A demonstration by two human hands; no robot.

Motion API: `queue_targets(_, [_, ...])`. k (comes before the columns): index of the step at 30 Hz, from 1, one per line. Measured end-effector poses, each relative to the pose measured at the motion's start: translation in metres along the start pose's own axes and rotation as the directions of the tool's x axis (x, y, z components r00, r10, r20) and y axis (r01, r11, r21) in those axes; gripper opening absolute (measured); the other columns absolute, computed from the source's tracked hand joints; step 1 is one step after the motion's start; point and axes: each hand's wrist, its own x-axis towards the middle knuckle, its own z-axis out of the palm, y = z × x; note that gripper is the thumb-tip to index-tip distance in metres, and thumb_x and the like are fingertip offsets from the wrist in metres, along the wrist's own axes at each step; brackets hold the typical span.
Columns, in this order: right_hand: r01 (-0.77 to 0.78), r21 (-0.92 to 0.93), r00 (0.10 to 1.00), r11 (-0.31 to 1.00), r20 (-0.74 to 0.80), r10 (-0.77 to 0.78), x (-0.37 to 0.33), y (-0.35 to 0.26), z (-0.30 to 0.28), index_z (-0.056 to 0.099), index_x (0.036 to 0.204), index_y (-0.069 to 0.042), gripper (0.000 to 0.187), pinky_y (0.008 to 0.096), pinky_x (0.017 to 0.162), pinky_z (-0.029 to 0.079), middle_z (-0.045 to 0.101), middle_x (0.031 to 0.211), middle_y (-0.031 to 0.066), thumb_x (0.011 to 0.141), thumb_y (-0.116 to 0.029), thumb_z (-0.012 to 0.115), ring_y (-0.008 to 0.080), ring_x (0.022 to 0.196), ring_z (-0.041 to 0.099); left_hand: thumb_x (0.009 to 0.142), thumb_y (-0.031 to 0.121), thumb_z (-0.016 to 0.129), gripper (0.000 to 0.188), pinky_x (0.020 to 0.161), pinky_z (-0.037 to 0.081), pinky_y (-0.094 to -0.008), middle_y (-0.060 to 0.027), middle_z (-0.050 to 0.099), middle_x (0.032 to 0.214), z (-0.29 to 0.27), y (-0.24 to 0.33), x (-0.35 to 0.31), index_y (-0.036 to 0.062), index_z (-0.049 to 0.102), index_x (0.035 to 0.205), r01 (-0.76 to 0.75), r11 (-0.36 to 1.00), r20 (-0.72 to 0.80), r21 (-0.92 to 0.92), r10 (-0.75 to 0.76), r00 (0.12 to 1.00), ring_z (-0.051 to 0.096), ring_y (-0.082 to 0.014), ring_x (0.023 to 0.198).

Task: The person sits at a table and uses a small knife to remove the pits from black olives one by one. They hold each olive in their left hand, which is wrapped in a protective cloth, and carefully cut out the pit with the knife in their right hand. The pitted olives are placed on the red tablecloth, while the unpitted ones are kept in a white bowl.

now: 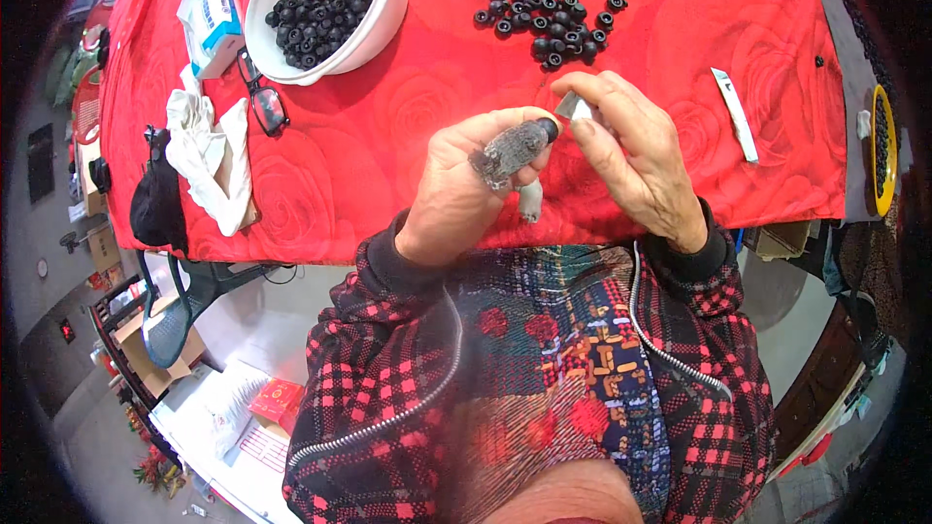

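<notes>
In front of my chest, above the table's near edge, both hands are close together. My left hand [461,170] is closed around a small black round part [549,129]. A worn grey wrap [512,152] covers one of its digits beside the part, and a pale grey wrapped tip [530,201] shows below. My right hand [641,150] pinches a small flat blade [570,105], grey with a whitish portion, between thumb and fingers. The blade is just right of the black part, with a small gap between them. Similar black parts [553,24] lie loose beyond my hands.
A white bowl [388,15] full of black parts stands far left. Near it are a tissue pack [214,24], glasses [267,109], white cloth [209,150] and a black mask-like item [157,199]. At right lie a narrow white packet [734,114] and a yellow-rimmed tray [884,150].
</notes>
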Motion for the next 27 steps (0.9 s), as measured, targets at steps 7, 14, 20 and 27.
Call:
queue_targets(7, [0.031,-0.041,0.999,0.999,0.037,-0.029,0.004,-0.005,0.000,0.056,0.104,0.001,0.023,0.0385,0.065,0.044,0.055,0.082,0.0162,0.084,-0.010,0.058,0.0329,0.076,0.056,0.084,0.005,0.062,0.035,0.052,0.051,-0.0264,-0.0065,0.058,0.084,0.002,0.001,-0.002,-0.0013,0.057,0.118,0.000,1.000,-0.043,0.004,0.000,0.999,0.054,-0.0103,0.068])
queue_targets(14, [-0.051,0.103,0.993,0.993,0.107,0.040,-0.005,-0.013,-0.009,0.057,0.103,0.001,0.021,0.0329,0.061,0.042,0.052,0.077,0.0129,0.083,-0.005,0.055,0.0248,0.067,0.052,0.088,-0.001,0.051,0.024,0.049,0.052,-0.0296,-0.0126,0.066,0.092,-0.002,0.040,-0.012,-0.0016,0.063,0.109,-0.315,0.833,-0.229,0.455,0.451,0.863,0.063,-0.0169,0.070])
queue_targets(20, [-0.125,0.078,0.992,0.989,0.005,0.125,-0.010,0.002,-0.007,0.057,0.102,0.002,0.017,0.0289,0.059,0.040,0.052,0.077,0.0111,0.085,-0.004,0.056,0.0195,0.065,0.051,0.079,0.000,0.067,0.034,0.062,0.048,-0.0230,-0.0097,0.066,0.089,-0.072,0.140,0.002,-0.0035,0.061,0.112,-0.008,-0.007,0.011,1.000,0.833,0.553,0.060,-0.0149,0.071])
queue_targets(27, [-0.178,0.056,0.983,0.982,-0.026,0.179,-0.017,0.024,-0.003,0.059,0.101,0.001,0.016,0.0272,0.055,0.039,0.052,0.077,0.0086,0.087,-0.008,0.060,0.0147,0.063,0.048,0.077,0.001,0.068,0.017,0.066,0.048,-0.0315,-0.0092,0.064,0.083,-0.043,0.078,0.031,0.0032,0.068,0.094,-0.243,-0.309,0.393,0.920,0.704,0.592,0.063,-0.0195,0.076])
